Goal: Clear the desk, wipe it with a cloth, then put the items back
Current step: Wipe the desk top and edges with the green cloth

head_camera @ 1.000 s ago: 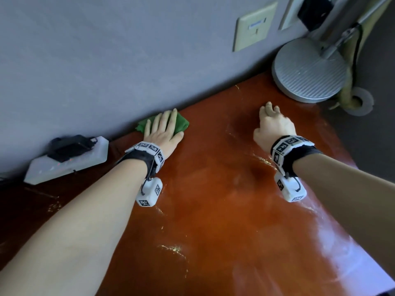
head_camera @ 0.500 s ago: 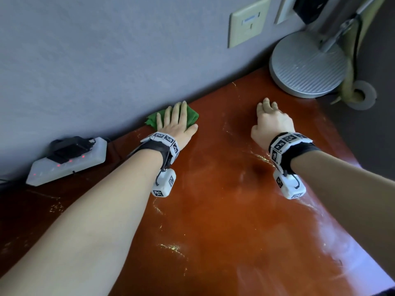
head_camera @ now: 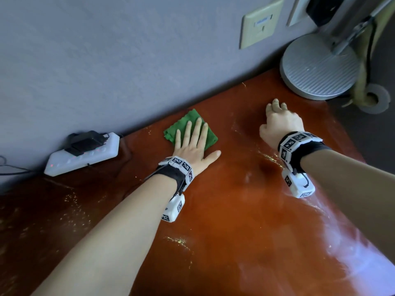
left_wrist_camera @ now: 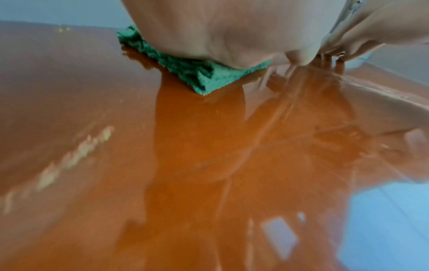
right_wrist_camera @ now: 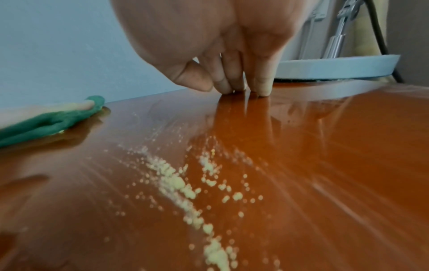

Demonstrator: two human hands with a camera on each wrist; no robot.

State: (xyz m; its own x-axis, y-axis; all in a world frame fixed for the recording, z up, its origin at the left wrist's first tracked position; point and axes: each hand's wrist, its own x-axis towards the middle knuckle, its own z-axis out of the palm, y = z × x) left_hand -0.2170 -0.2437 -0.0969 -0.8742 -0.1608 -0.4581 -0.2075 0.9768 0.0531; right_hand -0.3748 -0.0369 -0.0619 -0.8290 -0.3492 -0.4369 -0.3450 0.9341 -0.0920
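A folded green cloth lies on the glossy red-brown desk close to the grey wall. My left hand presses flat on it with straight, spread fingers; the thumb lies on bare wood. In the left wrist view the palm covers most of the cloth. My right hand stands to the right, propped on its fingertips on bare desk and holding nothing. The right wrist view shows the cloth at far left.
A round silver lamp base stands at the desk's back right corner. A white power strip with a black plug lies by the wall at left. Pale specks streak the wood. The desk's right edge drops to dark floor.
My left hand slid the cloth to the right along the wall, then drew it a little away from the wall toward me. The right hand stayed where it was.
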